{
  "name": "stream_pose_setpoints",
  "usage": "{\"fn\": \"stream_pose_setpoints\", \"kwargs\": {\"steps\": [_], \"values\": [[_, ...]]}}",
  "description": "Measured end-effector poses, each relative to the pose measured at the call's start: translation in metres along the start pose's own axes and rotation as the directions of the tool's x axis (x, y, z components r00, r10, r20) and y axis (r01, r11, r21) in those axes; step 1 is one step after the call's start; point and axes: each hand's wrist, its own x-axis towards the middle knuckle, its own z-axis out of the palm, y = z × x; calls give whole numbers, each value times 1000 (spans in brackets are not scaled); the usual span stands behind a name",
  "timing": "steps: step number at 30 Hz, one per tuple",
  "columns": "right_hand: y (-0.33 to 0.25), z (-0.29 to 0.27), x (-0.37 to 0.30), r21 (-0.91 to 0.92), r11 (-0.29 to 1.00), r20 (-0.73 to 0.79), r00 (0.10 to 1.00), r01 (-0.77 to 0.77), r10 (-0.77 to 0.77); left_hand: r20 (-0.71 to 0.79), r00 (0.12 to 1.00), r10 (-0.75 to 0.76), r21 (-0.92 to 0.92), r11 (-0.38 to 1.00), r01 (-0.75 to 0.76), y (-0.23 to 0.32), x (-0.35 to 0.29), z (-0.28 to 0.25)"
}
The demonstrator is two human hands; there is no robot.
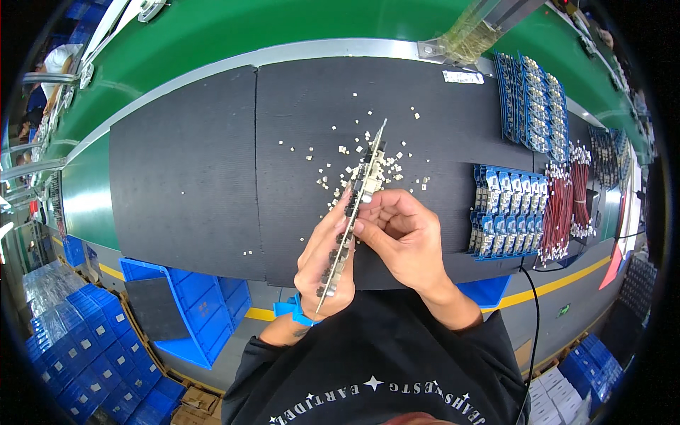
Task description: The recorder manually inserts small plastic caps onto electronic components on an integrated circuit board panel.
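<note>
While the left hand (327, 265) grips a long circuit strip (354, 205) edge-up (steady), right hand (400, 234) fingers pinch its side above the tabletop (184, 170).

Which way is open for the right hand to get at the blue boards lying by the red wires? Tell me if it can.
Probably yes. The right hand pinches the long circuit strip with the left hand, but only bare black mat lies between it and the blue boards. It would have to let go first.
</note>
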Motion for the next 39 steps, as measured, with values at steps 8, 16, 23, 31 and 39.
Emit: {"fn": "stream_pose_setpoints", "kwargs": {"steps": [8, 16, 23, 31, 39], "values": [[-3, -3, 2, -67, 998, 4, 1000, 6, -5, 11, 1000, -10, -42, 999, 10, 0, -1, -3], [-3, -4, 7, -14, 999, 23, 999, -38, 38, -31, 999, -22, -80, 997, 20, -4, -1, -1], [-7, 0, 0, 56, 998, 45, 999, -17, 15, -44, 999, 14, -29, 999, -16, -9, 1, 3], [-10, 1, 2, 66, 998, 77, 997, 21, -26, -14, 1000, 9, -30, 1000, -9, -10, 0, 3], [-11, -1, 3, 40, 998, 100, 994, 39, -42, -32, 999, -25, -42, 999, 24, -15, -3, 3]]}}
